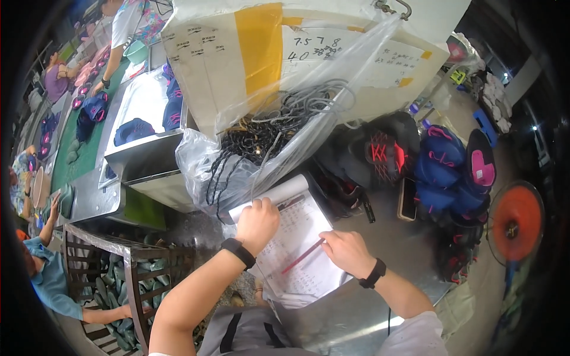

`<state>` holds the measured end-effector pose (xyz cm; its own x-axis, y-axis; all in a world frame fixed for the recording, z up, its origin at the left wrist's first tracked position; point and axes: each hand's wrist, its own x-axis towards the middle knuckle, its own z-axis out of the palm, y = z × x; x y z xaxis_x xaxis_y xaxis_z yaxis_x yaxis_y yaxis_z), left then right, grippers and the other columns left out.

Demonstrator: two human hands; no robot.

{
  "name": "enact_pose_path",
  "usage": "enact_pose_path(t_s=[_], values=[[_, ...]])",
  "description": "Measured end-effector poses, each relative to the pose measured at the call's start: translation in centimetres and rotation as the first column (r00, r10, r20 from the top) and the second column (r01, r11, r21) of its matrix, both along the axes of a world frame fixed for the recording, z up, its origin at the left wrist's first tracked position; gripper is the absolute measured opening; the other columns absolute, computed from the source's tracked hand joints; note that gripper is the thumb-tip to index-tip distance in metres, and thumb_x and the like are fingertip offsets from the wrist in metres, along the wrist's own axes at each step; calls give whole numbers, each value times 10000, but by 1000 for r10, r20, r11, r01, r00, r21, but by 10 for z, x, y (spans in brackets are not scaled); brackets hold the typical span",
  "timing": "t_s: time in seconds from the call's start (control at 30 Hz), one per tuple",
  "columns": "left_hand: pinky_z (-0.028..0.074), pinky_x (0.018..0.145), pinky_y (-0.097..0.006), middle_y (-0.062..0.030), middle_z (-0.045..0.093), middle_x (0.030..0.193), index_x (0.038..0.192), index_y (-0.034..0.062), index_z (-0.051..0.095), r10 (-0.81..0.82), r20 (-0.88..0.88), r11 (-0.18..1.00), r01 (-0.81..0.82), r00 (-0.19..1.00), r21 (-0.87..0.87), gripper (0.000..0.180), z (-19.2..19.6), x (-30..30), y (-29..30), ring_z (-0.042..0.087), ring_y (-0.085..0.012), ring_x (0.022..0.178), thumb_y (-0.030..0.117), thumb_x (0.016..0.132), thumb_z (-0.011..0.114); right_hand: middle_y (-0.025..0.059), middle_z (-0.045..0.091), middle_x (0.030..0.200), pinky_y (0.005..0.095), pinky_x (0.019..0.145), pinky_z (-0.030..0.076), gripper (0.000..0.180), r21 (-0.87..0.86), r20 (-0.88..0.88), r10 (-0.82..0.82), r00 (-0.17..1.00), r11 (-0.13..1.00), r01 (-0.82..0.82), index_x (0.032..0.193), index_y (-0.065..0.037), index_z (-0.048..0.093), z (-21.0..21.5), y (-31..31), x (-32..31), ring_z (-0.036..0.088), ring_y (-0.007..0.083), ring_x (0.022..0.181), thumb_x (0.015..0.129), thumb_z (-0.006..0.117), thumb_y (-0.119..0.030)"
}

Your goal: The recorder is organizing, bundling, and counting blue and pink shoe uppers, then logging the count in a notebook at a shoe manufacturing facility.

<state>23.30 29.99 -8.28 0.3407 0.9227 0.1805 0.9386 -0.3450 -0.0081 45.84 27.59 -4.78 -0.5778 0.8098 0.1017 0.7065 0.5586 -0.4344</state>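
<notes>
Item: printed tally sheet (pixel 300 246), white, rows of small figures, top edge curled over. It lies on the grey metal table (pixel 392 237), which serves as landmark for all entries below.

Progress, as judged: the sheet is being gone through line by line with the pen tip about midway down the page. Whether any marks have been made cannot be read at this size, and the lower rows look still to be covered.

Left hand (pixel 256 222): fingers curled down, pressing the upper left part of the sheet flat against the table; black wristband on the wrist. It pins the sheet and encloses nothing.

Right hand (pixel 347 250): closed in a writing grip on a red pen (pixel 303 256), the tip resting on the sheet's middle; black wristband likewise.

Behind the sheet on the table: clear plastic bag (pixel 249 154) of black cords.
Behind the bag: cardboard box (pixel 285 53) with yellow tape.
Right side of the table: blue and pink shoe uppers (pixel 442 166), piled; a black and red one (pixel 386 151) beside them.
Off the table's right edge: orange fan (pixel 515 221).
</notes>
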Motion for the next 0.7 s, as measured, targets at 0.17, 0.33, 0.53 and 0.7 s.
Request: enact_pose_path(t_s=[0.17,0.33,0.53,0.7], values=[[481,497,-271,-62,533,740,744,63,513,0,18,998,-1,1000,57,61,-1,-2,5,580,-191,659,120,721,519,130,607,671,363,512,474,129,12,157,49,986,999,-51,736,-22,558,4,9,-9,594,279,572,761,569,-148],[486,506,-300,-73,531,705,790,64,487,27,125,1000,-28,992,8,102,1,-7,12,598,-210,627,140,752,543,146,577,580,374,485,467,141,46,174,58,983,997,-67,648,-31,565,1,22,-14,584,290,524,745,561,-133],[476,547,-364,-109,554,754,829,40,507,37,356,997,-9,934,-82,280,7,-11,13,585,-295,622,203,687,685,175,561,557,381,491,473,164,126,214,92,972,985,-121,644,6,555,-11,57,-42,586,310,529,723,581,-135],[475,541,-373,-123,565,744,788,42,496,55,369,995,-22,928,-94,253,9,-7,16,583,-306,615,187,694,681,159,591,702,396,646,474,263,-134,-58,77,995,987,-84,924,-3,575,-10,49,-44,581,331,666,703,631,-134]])
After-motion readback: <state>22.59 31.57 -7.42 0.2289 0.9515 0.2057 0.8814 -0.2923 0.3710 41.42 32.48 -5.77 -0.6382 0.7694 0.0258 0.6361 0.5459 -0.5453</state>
